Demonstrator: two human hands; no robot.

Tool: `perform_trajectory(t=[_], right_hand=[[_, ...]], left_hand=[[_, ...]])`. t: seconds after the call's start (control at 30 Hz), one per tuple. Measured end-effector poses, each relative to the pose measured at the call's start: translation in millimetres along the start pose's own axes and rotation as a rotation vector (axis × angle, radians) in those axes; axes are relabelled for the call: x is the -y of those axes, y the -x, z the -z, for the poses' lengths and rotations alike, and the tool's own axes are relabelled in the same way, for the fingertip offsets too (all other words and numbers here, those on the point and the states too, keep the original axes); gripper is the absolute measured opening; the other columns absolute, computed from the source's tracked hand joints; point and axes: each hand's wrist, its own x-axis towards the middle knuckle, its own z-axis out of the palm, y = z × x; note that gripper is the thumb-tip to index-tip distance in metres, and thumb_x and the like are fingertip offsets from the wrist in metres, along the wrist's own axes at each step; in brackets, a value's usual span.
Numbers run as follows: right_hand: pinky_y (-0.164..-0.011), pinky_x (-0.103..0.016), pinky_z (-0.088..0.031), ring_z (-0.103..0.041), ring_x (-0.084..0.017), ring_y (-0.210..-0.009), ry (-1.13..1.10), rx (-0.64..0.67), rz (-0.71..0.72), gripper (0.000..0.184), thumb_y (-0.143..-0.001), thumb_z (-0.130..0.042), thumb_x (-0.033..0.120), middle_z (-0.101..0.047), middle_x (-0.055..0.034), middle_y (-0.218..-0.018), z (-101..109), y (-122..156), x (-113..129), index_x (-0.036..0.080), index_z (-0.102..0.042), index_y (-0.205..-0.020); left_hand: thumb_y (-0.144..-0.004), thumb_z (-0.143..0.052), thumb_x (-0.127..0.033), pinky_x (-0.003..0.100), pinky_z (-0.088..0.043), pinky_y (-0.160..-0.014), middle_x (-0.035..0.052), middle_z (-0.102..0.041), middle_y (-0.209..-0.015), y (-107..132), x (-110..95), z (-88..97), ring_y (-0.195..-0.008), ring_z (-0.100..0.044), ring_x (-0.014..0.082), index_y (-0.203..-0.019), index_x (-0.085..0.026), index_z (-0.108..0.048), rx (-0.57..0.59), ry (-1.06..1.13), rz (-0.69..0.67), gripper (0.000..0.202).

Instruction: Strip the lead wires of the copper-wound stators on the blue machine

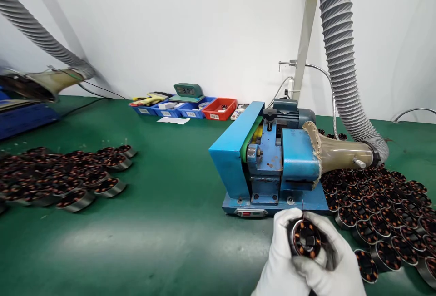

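Observation:
Both my hands wear white gloves and are closed around one motor stator [304, 238], a round metal-rimmed part with a black inside and copper-coloured windings. My left hand [281, 253] grips its left side. From the right, my right hand [335, 255] wraps it, with the fingertips blackened and the thumb across the lower edge. The stator's open face is turned up towards me. Just beyond the hands stands a blue belt grinding machine [269, 160]. Its base, with a red and green switch [251, 213], lies close to the held stator.
Many similar stators [381, 216] stand packed on the right, and another blurred group [68, 173] lies left on the green table [163, 241]. Blue bins [192, 110], a red bin [220, 109] and a clock [188, 90] line the wall. A grey hose [340, 55] joins the machine's duct.

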Motion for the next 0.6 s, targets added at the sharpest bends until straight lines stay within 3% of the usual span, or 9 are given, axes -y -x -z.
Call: perform_trajectory(t=[0.1, 0.23, 0.3, 0.37, 0.47, 0.6], right_hand=[[-0.090, -0.036, -0.054, -0.065, -0.031, -0.107, -0.076, 0.093, 0.072, 0.055, -0.055, -0.087, 0.036, -0.070, -0.0101, -0.113, 13.6, 8.9, -2.7, 0.028, -0.073, -0.108], [-0.083, -0.035, -0.057, -0.068, -0.028, -0.098, -0.074, 0.248, 0.210, 0.052, -0.062, -0.085, 0.033, -0.070, -0.0104, -0.105, 31.0, 4.4, -0.4, 0.029, -0.071, -0.112], [-0.075, -0.032, -0.059, -0.070, -0.026, -0.087, -0.066, 0.284, 0.271, 0.047, -0.066, -0.083, 0.033, -0.070, -0.0088, -0.096, 36.0, 2.6, 2.9, 0.030, -0.071, -0.111], [-0.065, -0.030, -0.059, -0.069, -0.023, -0.076, -0.046, 0.287, 0.315, 0.033, -0.069, -0.081, 0.033, -0.070, -0.0070, -0.084, 36.3, 2.2, 8.3, 0.031, -0.075, -0.102], [-0.056, -0.029, -0.056, -0.066, -0.020, -0.062, -0.084, 0.190, 0.229, 0.009, -0.071, -0.079, 0.034, -0.069, -0.0050, -0.066, 30.4, 0.9, 20.5, 0.028, -0.080, -0.076], [-0.043, -0.022, -0.048, -0.056, -0.012, -0.047, -0.447, 0.005, -0.030, 0.020, -0.065, -0.080, 0.045, -0.061, 0.0003, -0.053, 26.9, -3.9, 37.3, 0.026, -0.075, -0.063]], left_hand=[[-0.061, -0.075, -0.020, 0.043, -0.046, -0.098, 0.0070, -0.054, -0.127, 9.1, -9.8, 14.1, -0.111, -0.057, 0.0296, -0.121, -0.030, -0.055, 0.090, -0.006, -0.008, 0.064], [-0.062, -0.073, -0.018, 0.045, -0.041, -0.103, 0.0040, -0.052, -0.134, 9.9, -14.6, 23.5, -0.127, -0.045, 0.0321, -0.122, -0.034, -0.055, 0.204, -0.035, 0.017, 0.065], [-0.059, -0.073, -0.015, 0.042, -0.047, -0.094, 0.0047, -0.058, -0.124, 8.4, -12.1, 20.1, -0.115, -0.055, 0.0301, -0.118, -0.032, -0.055, 0.245, -0.040, 0.045, 0.064], [-0.056, -0.072, -0.011, 0.036, -0.054, -0.078, 0.0042, -0.064, -0.103, 7.9, -9.1, 11.3, -0.089, -0.064, 0.0238, -0.112, -0.027, -0.054, 0.262, -0.044, 0.061, 0.061], [-0.054, -0.067, -0.005, 0.027, -0.052, -0.065, -0.0023, -0.057, -0.081, 11.8, -9.1, -3.5, -0.068, -0.058, 0.0145, -0.099, -0.026, -0.051, 0.183, -0.063, 0.034, 0.051], [-0.052, -0.069, -0.008, 0.024, -0.049, -0.062, -0.0045, -0.050, -0.080, 24.1, -16.4, -9.5, -0.063, -0.052, 0.0113, -0.093, -0.027, -0.053, -0.045, -0.158, -0.132, 0.048]])
